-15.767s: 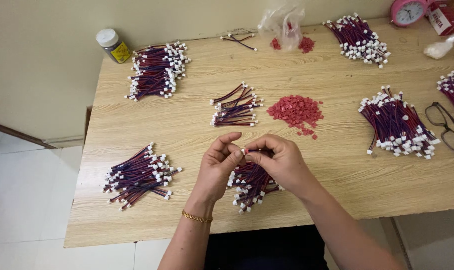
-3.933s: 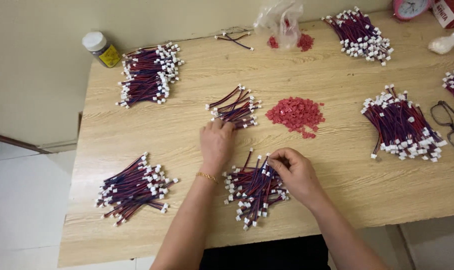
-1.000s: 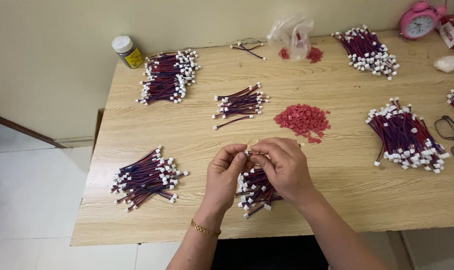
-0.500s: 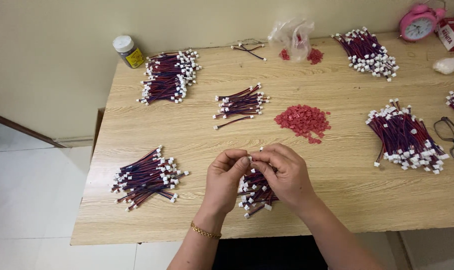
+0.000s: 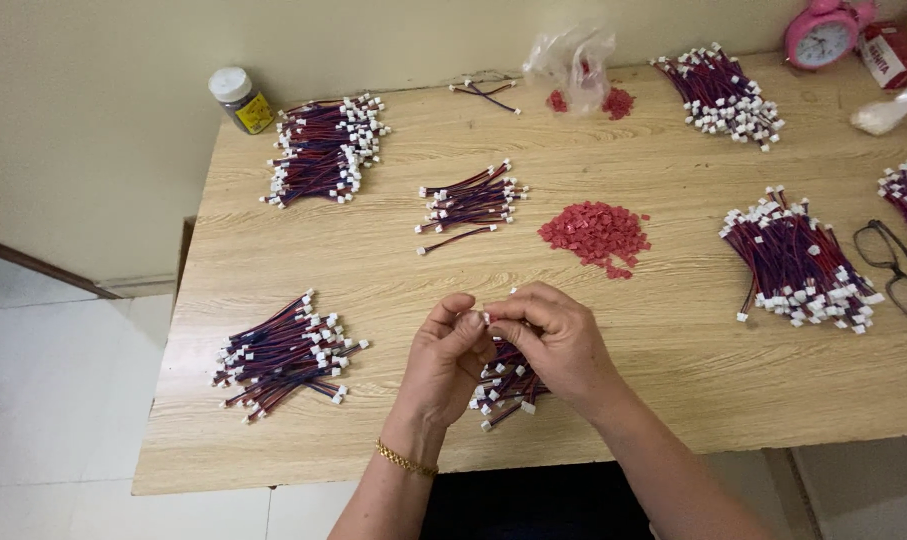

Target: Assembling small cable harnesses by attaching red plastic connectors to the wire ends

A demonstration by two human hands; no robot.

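Near the desk's (image 5: 273, 240) front edge, both hands, left hand (image 5: 441, 365) and right hand (image 5: 553, 345), pinched a small white connector (image 5: 486, 318) above a wire bundle (image 5: 508, 385).

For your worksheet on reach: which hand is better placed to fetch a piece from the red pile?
Probably the right hand: the red pile lies up and right, on its side; the left hand would have to cross over.

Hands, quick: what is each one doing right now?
Left hand: fingers pinched on a small white connector.
Right hand: fingers closed on the same connector, above the wire pile.
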